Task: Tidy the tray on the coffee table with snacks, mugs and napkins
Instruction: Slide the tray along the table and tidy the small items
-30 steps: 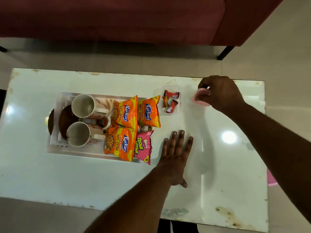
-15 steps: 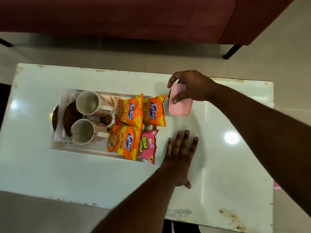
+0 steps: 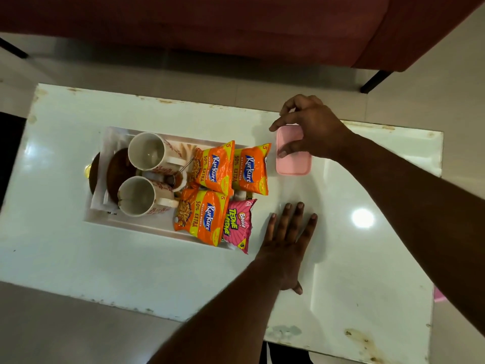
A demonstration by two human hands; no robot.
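Note:
A clear tray on the white coffee table holds two white mugs, brown round plates on white napkins, and a small dish with a spoon. Three orange Kurkure packets and a pink Bingo packet lie at its right end. A pink-lidded box sits just right of the tray. My right hand arches over it with fingers spread, thumb tip on the lid. My left hand lies flat on the table.
A dark red sofa stands beyond the table's far edge, with a black leg at the right. A pink object shows past the table's right edge. Rust stains mark the near right corner.
My right hand carried the pink lid left from the far right and set it over the small box of sachets beside the tray. Its fingers have loosened. The left hand stayed flat.

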